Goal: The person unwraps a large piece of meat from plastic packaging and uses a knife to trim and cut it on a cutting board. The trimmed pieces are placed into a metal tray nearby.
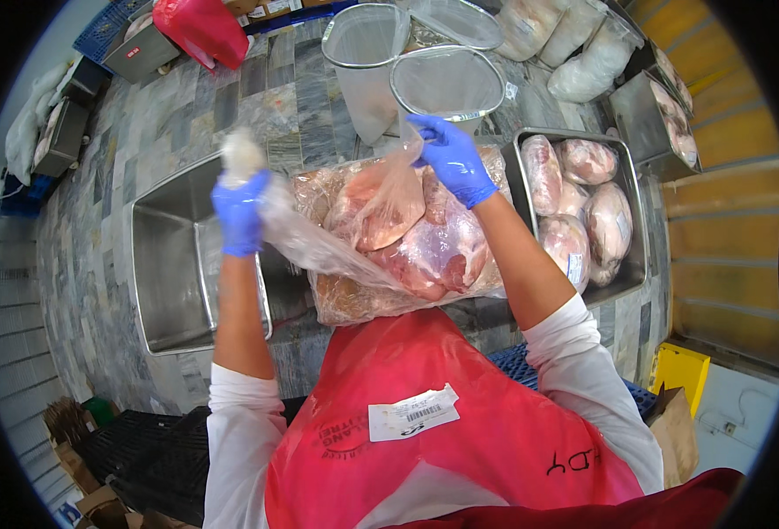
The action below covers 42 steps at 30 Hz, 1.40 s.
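Both hands wear blue gloves. My left hand (241, 213) is closed around a bunched part of a clear plastic bag (305, 242), with a whitish wad showing above the fist. My right hand (449, 157) is closed on another upper part of the clear plastic and holds it raised. Between and below the hands lie large raw pieces of meat (438, 251), pink and red with pale fat, partly covered by loose plastic. What they rest on is mostly hidden under plastic.
A deep steel tub (156, 310) stands left, and a steel tub (641, 256) of several plastic-wrapped meat pieces (608, 220) right. Beyond are hoops holding clear bags (447, 84), filled bags (592, 70), a red bag (200, 31) and more steel tubs (632, 110).
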Tool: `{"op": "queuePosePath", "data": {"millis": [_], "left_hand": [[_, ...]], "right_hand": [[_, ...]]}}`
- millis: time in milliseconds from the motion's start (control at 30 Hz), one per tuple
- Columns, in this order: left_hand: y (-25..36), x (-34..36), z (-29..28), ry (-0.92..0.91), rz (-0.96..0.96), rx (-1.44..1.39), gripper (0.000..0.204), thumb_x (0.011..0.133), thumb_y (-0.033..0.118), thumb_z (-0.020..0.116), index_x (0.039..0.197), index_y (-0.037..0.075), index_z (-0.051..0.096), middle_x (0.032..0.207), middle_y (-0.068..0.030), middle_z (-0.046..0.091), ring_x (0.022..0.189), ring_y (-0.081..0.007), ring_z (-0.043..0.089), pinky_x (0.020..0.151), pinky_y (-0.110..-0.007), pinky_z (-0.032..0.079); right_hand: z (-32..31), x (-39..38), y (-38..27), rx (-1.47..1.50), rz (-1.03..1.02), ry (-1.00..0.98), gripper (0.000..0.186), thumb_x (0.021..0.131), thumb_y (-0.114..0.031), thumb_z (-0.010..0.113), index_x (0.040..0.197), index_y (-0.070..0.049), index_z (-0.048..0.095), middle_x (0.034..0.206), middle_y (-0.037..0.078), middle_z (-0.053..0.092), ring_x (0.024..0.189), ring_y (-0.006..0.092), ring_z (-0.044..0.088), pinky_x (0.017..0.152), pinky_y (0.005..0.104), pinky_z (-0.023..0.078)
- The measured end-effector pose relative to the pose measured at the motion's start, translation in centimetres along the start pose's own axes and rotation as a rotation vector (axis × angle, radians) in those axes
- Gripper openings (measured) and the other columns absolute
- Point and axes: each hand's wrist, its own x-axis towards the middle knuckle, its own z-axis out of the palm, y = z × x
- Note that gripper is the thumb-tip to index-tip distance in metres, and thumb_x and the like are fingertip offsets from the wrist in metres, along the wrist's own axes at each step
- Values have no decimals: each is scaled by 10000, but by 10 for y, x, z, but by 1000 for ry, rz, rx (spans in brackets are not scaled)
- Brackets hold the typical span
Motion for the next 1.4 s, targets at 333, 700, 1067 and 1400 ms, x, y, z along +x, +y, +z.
{"op": "queuePosePath", "data": {"millis": [333, 700, 1067, 1400], "left_hand": [[-85, -86, -37, -357, 1, 630, 624, 808, 288, 858, 1287, -20, 603, 1218, -190, 669, 1089, -284, 664, 954, -411, 536], [-103, -106, 45, -200, -46, 844, 354, 769, 235, 805, 1056, 51, 710, 959, -184, 749, 911, -371, 729, 851, -480, 574], [-76, -26, -45, -14, -45, 260, 318, 768, 117, 812, 1047, -17, 737, 902, -87, 750, 808, -204, 718, 738, -373, 574], [-113, -61, -61, 20, -364, -319, 407, 867, 76, 779, 1249, 11, 654, 1065, -90, 708, 921, -231, 713, 813, -388, 599]], "right_hand": [[-27, -70, 87, -1194, -265, 197, 380, 884, -263, 728, 1214, -88, 657, 1167, 164, 633, 1119, 383, 584, 951, 523, 459], [-42, -86, 98, -809, -366, 333, 60, 919, -106, 675, 926, -47, 677, 907, 170, 676, 862, 368, 650, 792, 456, 513], [-10, -70, 77, -961, -564, 450, 273, 836, -184, 760, 1068, -57, 694, 1052, 203, 659, 1013, 399, 625, 876, 527, 486], [110, -96, 65, -1185, -224, -261, 385, 903, -437, 606, 847, -74, 723, 854, 207, 730, 814, 401, 696, 771, 520, 512]]}}
